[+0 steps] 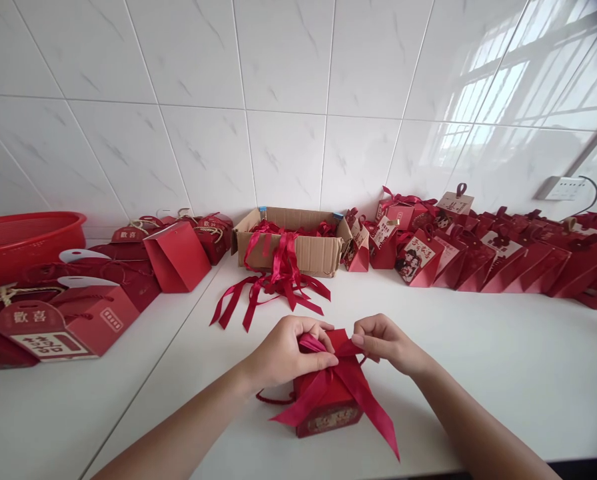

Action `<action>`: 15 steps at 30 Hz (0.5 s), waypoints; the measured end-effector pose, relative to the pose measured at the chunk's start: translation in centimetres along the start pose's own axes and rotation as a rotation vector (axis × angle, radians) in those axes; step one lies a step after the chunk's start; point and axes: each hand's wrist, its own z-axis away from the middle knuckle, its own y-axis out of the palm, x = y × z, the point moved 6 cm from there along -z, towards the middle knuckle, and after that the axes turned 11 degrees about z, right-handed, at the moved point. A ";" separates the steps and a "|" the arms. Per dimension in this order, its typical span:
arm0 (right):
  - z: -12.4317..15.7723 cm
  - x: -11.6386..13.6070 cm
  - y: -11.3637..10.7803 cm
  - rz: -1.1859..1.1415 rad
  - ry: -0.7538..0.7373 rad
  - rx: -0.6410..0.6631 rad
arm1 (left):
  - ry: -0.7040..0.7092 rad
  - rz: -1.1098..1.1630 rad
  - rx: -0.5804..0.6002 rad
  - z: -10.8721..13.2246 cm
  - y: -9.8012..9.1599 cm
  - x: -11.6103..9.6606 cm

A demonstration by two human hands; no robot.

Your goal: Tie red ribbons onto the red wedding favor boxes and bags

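A red gift box (328, 421) with a patterned front panel stands on the white table before me. Across its top lies a magenta satin ribbon (371, 407), its two tails hanging down over the front. My left hand (291, 353) pinches a ribbon loop between thumb and fingers at the upper left of the box. On the other side, my right hand (388, 343) grips another part of the ribbon between thumb and forefinger. A dark red cord handle (276, 399) sticks out at the box's left. The ribbon's crossing is partly hidden by my left fingers.
Behind the box, a cardboard box (303, 255) holds red ribbons, several spilling onto the table. Red gift boxes (178, 257) stand on the left near a red plastic basin (28, 233). Rows of red boxes (508, 263) line the tiled wall on the right, below a power strip (561, 188).
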 end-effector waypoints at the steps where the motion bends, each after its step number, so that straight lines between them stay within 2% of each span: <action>1: 0.0 0.1 0.0 -0.001 -0.001 0.000 | -0.005 0.001 0.001 0.0 0.0 0.0; 6: 0.0 0.1 0.1 -0.018 -0.007 -0.004 | -0.026 0.028 0.002 0.0 -0.3 0.0; 11: 0.0 -0.4 -0.3 -0.043 -0.039 -0.043 | -0.037 0.198 0.083 -0.4 -0.6 0.7; 15: -0.1 -0.4 -0.4 -0.043 -0.077 -0.077 | -0.026 0.247 0.108 -0.7 -0.5 1.0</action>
